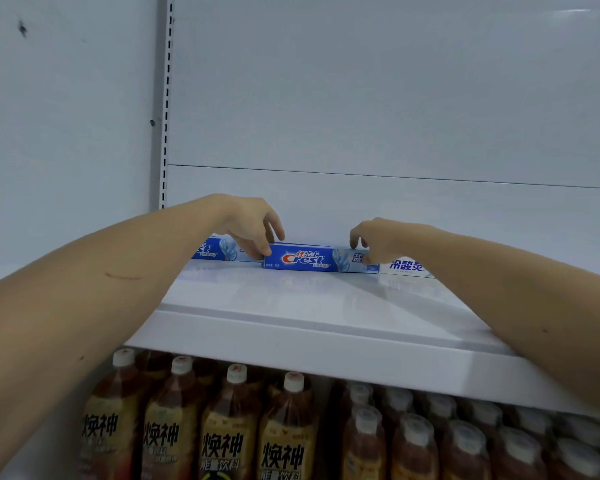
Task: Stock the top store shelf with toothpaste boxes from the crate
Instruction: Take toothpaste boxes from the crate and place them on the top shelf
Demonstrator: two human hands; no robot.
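A blue Crest toothpaste box (312,259) lies lengthwise at the back of the white top shelf (319,306), against the rear panel. My left hand (253,230) pinches its left end and my right hand (378,239) pinches its right end. Another blue Crest box (219,251) lies just left of it, partly hidden by my left hand. A white toothpaste box with blue lettering (406,266) lies to the right, partly behind my right forearm. The crate is out of view.
The shelf's front lip (326,355) runs across the middle of the frame. Below it stand several brown drink bottles (229,427) with white caps. A slotted upright (165,98) rises at the left of the white back panel.
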